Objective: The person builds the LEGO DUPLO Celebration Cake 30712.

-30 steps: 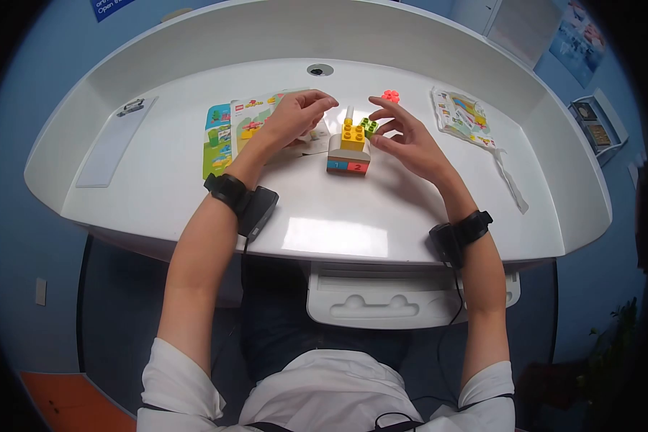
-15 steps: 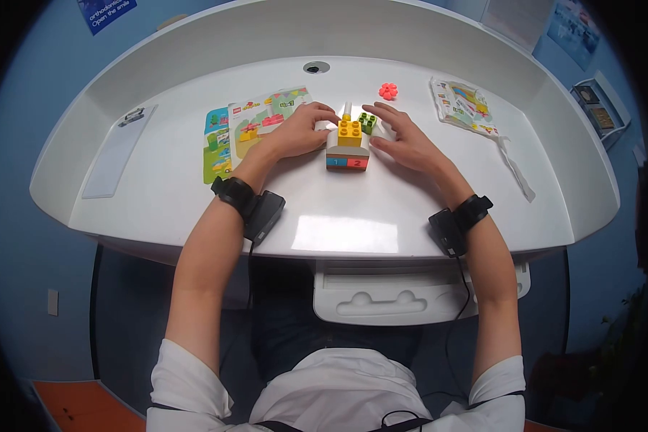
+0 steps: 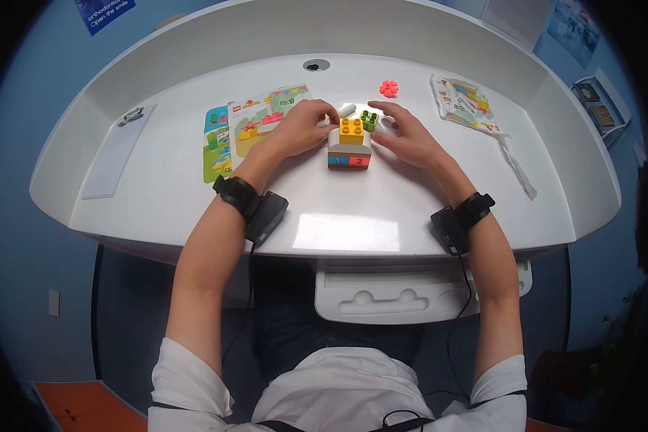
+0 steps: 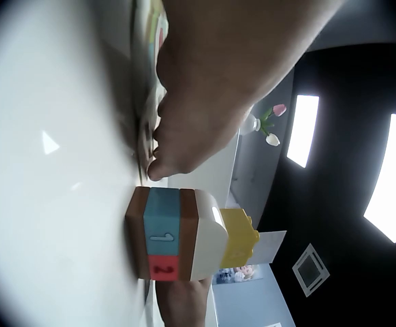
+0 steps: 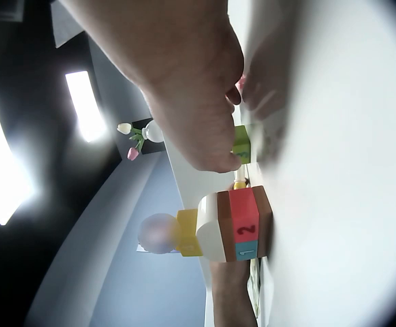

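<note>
My left hand (image 4: 208, 88) was near a glossy stack: blue plastic brick marked 1 (image 4: 162, 225) beside red plastic brick marked 2 (image 4: 164, 268), brown layers, rounded white plastic brick (image 4: 210, 235), yellow studded plastic brick (image 4: 238, 238).

A clipboard (image 3: 118, 158) lies on the left of the white desk (image 3: 165, 198), below a blue wall poster (image 3: 102, 10).
</note>
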The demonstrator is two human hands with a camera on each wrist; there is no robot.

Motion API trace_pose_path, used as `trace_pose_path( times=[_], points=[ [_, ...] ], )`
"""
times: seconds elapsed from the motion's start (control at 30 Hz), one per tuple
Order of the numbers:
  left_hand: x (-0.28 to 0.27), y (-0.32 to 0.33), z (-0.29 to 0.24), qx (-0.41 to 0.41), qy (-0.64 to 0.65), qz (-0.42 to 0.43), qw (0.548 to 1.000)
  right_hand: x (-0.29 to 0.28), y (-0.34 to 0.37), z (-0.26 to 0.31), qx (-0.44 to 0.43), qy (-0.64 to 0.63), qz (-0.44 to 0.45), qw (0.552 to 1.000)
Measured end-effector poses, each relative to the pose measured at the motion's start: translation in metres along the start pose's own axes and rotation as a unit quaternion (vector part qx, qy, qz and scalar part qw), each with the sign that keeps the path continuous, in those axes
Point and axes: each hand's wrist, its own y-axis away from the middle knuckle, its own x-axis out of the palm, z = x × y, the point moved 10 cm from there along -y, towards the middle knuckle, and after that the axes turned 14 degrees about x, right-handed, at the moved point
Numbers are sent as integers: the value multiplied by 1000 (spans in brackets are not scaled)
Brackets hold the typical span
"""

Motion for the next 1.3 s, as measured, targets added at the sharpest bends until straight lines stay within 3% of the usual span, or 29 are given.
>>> trace_pose_path(
  times=[0.23,0.4,0.43,0.5,0.6,0.83,1.13,1.3],
  points=[
    [-27,5,-6,-51,-1,-96,994,-6,-2,-2,-15,-20,-27,999],
    [-39,4,4,-56,85,-191,976,-9,-1,1,-9,-38,-28,999],
    [-40,3,-2,-55,85,-189,977,-9,-2,0,-9,-39,-29,999],
    [-38,-1,-15,-28,227,-200,953,-19,2,11,-77,-58,-85,992],
    [-34,-2,-27,-7,274,-177,945,-25,4,20,-102,-86,-104,986],
    [-32,-1,-36,-11,284,-148,947,-30,7,22,-64,-146,-107,981],
    [-43,3,-41,-12,263,-153,952,-36,16,37,-111,-205,-110,966],
    [-51,1,-47,53,331,-184,924,-30,21,47,-112,-185,-82,973]
  ],
)
